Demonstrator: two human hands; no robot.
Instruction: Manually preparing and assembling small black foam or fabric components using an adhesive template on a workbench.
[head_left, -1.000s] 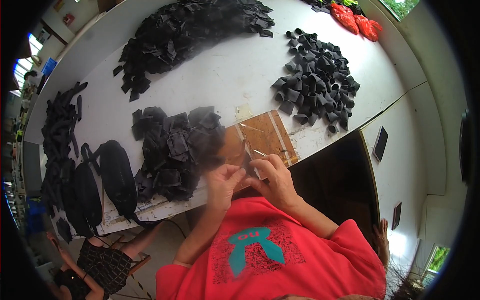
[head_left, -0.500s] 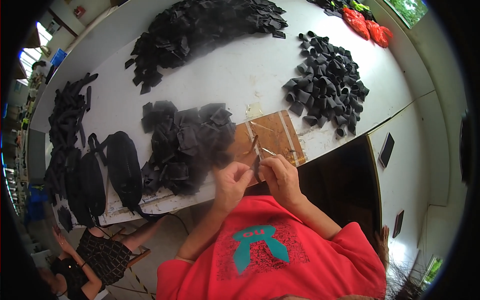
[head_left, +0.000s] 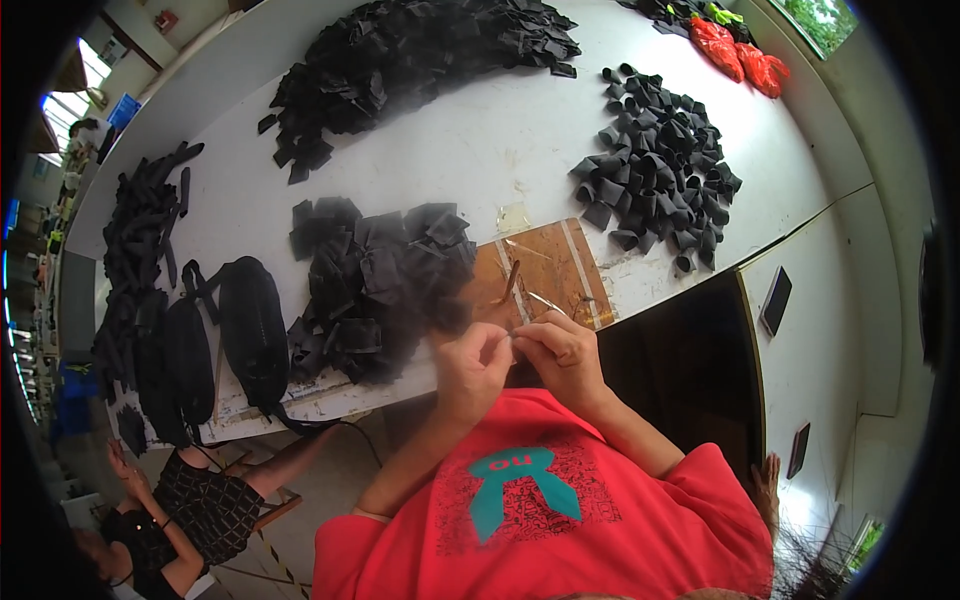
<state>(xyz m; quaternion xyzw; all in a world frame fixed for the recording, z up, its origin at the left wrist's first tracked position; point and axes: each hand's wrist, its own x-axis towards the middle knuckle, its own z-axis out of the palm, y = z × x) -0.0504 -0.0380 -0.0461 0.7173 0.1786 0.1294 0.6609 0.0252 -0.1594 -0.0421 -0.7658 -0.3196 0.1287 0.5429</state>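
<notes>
My left hand (head_left: 472,368) and my right hand (head_left: 562,352) meet at the table's front edge, thumbs and fingertips pinched together. Between them shows a bit of a small black fabric piece (head_left: 511,338), mostly covered by the fingers. Behind my right hand a thin silver pointed tool (head_left: 545,301) juts out; whether it is held or lies on the board, I cannot tell. Just beyond the hands lies a brown board (head_left: 560,262) with tape strips and a narrow brown upright piece (head_left: 511,281). Left of it spreads a pile of flat black fabric pieces (head_left: 380,262).
Folded black loops (head_left: 655,165) are heaped at the right, more black pieces (head_left: 410,65) at the back. Black pouches (head_left: 252,330) and strips (head_left: 140,220) lie left. A dark recess (head_left: 690,370) borders the table; phones (head_left: 775,300) rest beyond. Another person (head_left: 190,510) sits at lower left.
My hands have come closer together, and their fingertips now meet. The black fabric piece that hung visibly between them is now mostly hidden by the fingers.
</notes>
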